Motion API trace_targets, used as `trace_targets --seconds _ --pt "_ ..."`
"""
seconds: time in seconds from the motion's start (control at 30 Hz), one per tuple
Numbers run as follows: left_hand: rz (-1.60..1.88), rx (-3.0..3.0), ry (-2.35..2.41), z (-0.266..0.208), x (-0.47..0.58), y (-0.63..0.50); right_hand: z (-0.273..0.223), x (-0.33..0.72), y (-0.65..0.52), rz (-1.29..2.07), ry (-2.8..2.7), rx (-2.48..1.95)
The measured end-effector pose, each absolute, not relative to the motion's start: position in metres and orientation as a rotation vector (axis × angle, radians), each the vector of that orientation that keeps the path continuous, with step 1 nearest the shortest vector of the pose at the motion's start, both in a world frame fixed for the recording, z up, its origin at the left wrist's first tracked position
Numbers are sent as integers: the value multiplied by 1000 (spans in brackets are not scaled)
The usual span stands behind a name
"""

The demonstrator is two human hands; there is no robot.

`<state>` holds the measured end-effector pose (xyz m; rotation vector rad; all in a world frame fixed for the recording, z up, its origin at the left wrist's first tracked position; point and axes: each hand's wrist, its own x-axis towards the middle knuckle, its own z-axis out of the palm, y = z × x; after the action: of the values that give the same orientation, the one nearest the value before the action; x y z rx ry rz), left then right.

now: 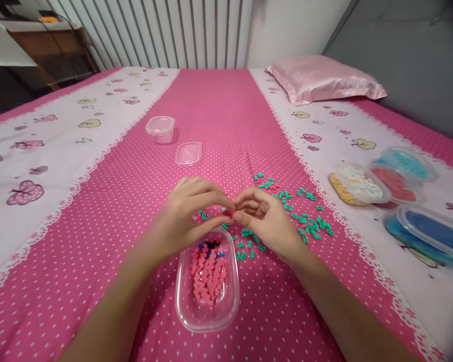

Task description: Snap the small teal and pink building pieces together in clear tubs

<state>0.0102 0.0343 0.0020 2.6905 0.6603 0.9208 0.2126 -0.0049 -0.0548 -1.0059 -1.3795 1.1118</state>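
Note:
My left hand (pixel 196 206) and my right hand (pixel 258 213) meet at the fingertips above the bedspread. Pinched between them is a small red toy brick (pixel 229 212), mostly covered by the fingers. Just below my left hand stands a clear plastic container (pixel 207 319). Inside it lie rows of joined pink-red bricks (pixel 207 276), with a few blue and black pieces at the far end. Loose green bricks (pixel 305 221) are scattered under and to the right of my right hand, with a few red ones among them.
A small clear tub (pixel 161 129) and a clear lid (pixel 189 153) lie farther off. At right sit containers of yellow and white pieces (pixel 357 186), red pieces (pixel 394 183), turquoise pieces (pixel 405 162) and blue pieces (pixel 434 231). A pink pillow (pixel 322 78) rests at the back.

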Motion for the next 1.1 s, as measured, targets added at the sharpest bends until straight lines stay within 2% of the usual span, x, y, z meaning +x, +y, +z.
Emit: trace_targets --seconds 0.3,0.47,0.67,1.1 --pt "944 2616 698 -2 11 33 -58 212 -3 1232 -1246 -913" --pt "973 2591 836 -2 9 32 -55 211 -5 1216 -1202 -914" --pt "910 2647 718 -1 10 33 -52 213 -5 1143 -1184 -968" --pt "923 2567 802 0 10 31 -54 209 -8 1034 -1275 -946"
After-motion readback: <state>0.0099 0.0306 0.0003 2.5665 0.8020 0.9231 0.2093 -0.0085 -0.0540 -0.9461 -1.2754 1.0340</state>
